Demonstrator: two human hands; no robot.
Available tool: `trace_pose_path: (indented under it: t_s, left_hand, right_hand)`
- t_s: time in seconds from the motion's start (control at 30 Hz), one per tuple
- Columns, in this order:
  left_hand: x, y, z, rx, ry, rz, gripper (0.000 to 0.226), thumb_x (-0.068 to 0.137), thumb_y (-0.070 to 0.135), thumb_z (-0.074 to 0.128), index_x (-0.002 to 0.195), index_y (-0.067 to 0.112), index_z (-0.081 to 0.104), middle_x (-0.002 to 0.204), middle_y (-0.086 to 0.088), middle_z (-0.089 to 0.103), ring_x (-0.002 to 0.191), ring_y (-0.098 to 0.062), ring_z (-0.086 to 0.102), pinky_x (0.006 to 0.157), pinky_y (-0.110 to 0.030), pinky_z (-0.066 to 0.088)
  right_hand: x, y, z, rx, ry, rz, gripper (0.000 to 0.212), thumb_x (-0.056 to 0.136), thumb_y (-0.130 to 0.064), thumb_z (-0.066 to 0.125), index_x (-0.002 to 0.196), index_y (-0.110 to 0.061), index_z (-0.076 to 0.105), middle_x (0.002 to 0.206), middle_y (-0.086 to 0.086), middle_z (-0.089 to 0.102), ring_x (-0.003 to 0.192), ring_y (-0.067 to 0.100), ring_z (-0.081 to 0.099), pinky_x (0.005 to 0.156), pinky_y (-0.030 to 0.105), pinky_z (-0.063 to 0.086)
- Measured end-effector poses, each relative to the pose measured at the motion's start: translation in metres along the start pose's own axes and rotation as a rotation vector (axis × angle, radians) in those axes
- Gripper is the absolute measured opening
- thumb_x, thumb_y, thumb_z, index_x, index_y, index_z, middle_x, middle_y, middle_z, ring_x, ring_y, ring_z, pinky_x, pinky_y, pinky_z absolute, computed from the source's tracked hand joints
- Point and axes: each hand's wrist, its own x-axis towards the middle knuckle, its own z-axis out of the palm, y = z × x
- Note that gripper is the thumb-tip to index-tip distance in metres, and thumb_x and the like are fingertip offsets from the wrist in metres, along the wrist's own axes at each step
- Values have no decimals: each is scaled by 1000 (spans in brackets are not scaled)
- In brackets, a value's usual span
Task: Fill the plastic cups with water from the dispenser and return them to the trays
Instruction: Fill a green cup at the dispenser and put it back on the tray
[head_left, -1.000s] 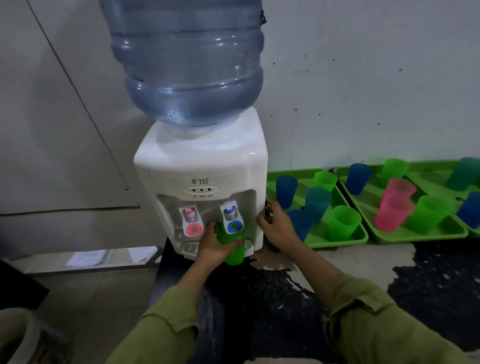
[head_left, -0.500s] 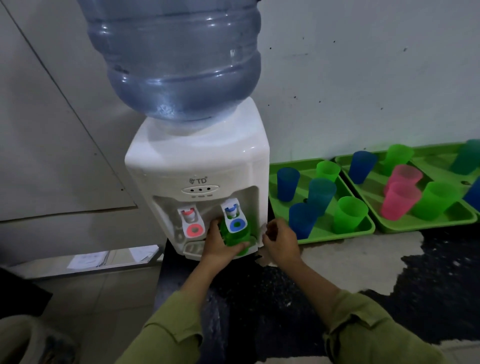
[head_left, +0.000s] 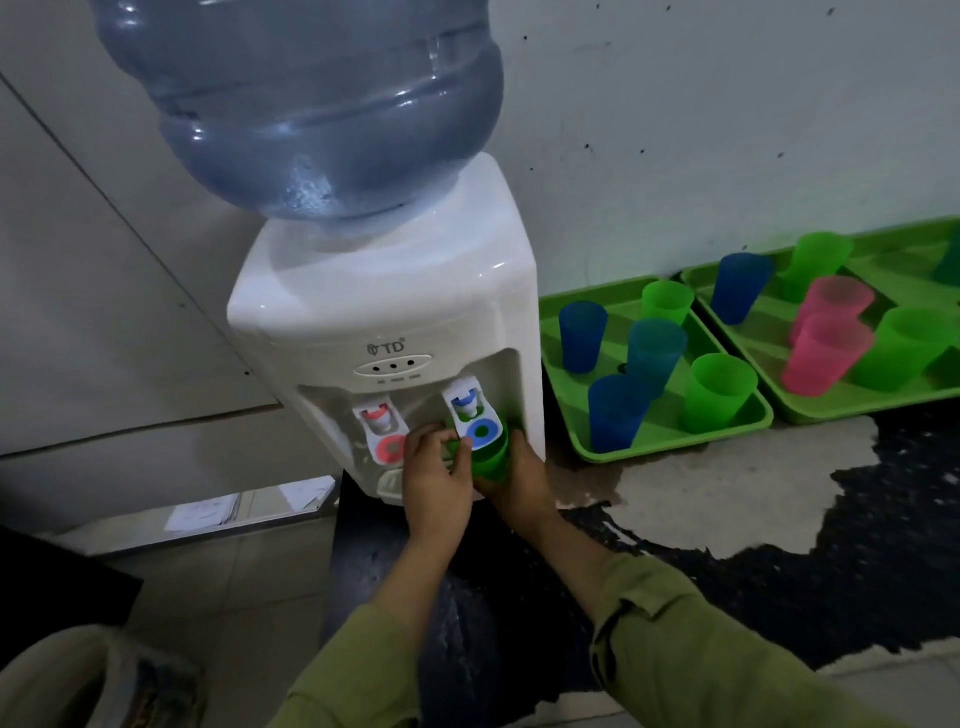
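Note:
A green plastic cup (head_left: 491, 460) sits under the blue tap (head_left: 472, 415) of the white water dispenser (head_left: 395, 322). My left hand (head_left: 434, 480) grips the cup from the left, a fingertip touching the blue lever. My right hand (head_left: 519, 480) curls round the cup from the right and below. The cup's rim is hidden behind the tap lever. Several blue and green cups stand on the near green tray (head_left: 670, 444). Pink, green and blue cups stand on a second green tray (head_left: 852, 408) further right.
A large blue water bottle (head_left: 311, 98) tops the dispenser. The red tap (head_left: 384, 434) is left of my hands. The trays stand against the white wall on a dark, worn countertop (head_left: 727, 525). Papers (head_left: 208, 512) lie on a low ledge at left.
My right hand moved left from beside the dispenser onto the cup, so both hands now hold it under the blue tap. The camera came closer.

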Motion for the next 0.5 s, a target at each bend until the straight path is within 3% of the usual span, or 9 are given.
trace_pose_path:
  t_s: [0.1, 0.23, 0.37, 0.5]
  left_hand:
    - [3, 4, 1, 64, 10, -41, 14, 85, 14, 63, 87, -1, 64, 98, -13, 59, 93, -26, 57, 81, -25, 41]
    - [0, 5, 2, 127, 10, -8, 13, 86, 9, 59, 81, -3, 60, 93, -16, 58, 94, -30, 51, 82, -30, 37]
    - [-4, 9, -2, 75, 16, 23, 12, 86, 1, 52, 75, -2, 53, 86, -17, 55, 90, -32, 48, 80, -33, 34]
    - [-1, 18, -10, -73, 29, 2, 18, 81, 15, 36, 68, 6, 45, 78, -11, 48, 80, -27, 45, 72, -33, 34]
  right_hand:
    - [0, 5, -1, -15, 20, -16, 57, 69, -29, 80, 113, -8, 51, 115, 10, 63, 107, 25, 60, 88, 39, 50]
    - [1, 5, -3, -63, -1, -16, 60, 69, -31, 80, 116, -10, 48, 116, 9, 63, 108, 25, 60, 88, 40, 50]
    - [1, 6, -4, -91, -7, -16, 61, 67, -32, 80, 117, -14, 48, 115, 6, 64, 106, 24, 61, 85, 40, 51]
    - [3, 8, -4, -117, -11, 11, 64, 65, -32, 81, 117, -15, 48, 114, 5, 65, 105, 24, 62, 86, 39, 51]
